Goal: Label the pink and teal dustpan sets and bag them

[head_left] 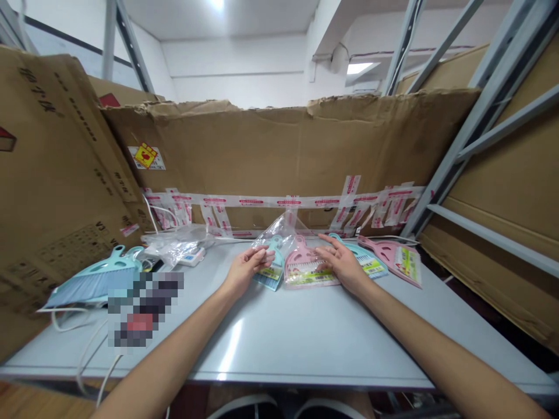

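My left hand (247, 269) lies against a clear plastic bag (277, 224) holding a small teal brush and dustpan set (271, 273), its fingers across the bag; I cannot tell whether it grips. My right hand (343, 265) is spread, fingertips at the edge of a bagged pink brush set (305, 270). Just beyond that hand lies a teal bagged set (364, 262), partly hidden by it. A pink bagged dustpan set (395, 261) lies further right. A larger teal dustpan and brush (94, 285) lies at the far left.
A crumpled heap of clear bags (172, 244) and a pixelated object (144, 308) sit left on the grey table (244, 355). A white cable (82, 343) trails there. Taped cardboard sheets (283, 151) stand behind; metal shelving (493, 116) stands at right.
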Motion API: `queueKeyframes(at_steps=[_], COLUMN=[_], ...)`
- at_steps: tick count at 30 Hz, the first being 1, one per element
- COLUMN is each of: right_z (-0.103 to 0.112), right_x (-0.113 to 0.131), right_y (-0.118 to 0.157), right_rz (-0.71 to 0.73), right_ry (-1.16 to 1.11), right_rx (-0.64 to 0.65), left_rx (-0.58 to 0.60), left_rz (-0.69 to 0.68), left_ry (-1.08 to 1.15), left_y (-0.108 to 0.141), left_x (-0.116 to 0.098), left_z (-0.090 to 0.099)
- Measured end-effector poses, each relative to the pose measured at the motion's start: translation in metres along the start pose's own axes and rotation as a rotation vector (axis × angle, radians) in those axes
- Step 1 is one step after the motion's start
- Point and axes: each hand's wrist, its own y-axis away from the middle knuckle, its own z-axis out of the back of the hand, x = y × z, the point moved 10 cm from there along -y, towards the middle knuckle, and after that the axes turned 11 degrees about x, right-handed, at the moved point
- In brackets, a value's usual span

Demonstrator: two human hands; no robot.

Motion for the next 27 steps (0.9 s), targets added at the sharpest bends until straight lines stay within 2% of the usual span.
queueKeyframes(at_steps=[7,9,13,18,22,25,27], right_z=[0.011,0.009,0.0,-0.006,-0.008,-0.011,-0.017], right_x=[0.012,0.013,0.001,-0.006,0.005,0.029,0.047], right_y=[-0.001,0.0,0.0,0.002,0.002,0.006,0.011], right_rz=[0.079,0.078,-0.026,-0.039,0.087,0.237,0.335], right_ry=[0.199,0.164,0.076,-0.03,-0.076,0.087,0.243], right_rx=[-0.073,-0.059,0.025,0.017,0.007,0.034,0.066], left_rx=[0.016,0.03,0.059,0.114,0.142,0.126,0.11], left_rz=[0.041,0.052,0.04,0.039,-0.038,-0.138,-0.255], left_ry=[-0.065,-0.087,-0.12,-0.074,-0.186,-0.286,-0.28], left_y=[0.004,0.006,0.007,0.008,0.009,0.009,0.011], left_x=[-0.001,-0.001,-0.005,-0.009,-0.021,-0.035,-0.048], left_z=[-0.003,-0.006,-0.011,-0.021,-0.026,-0.023,-0.019])
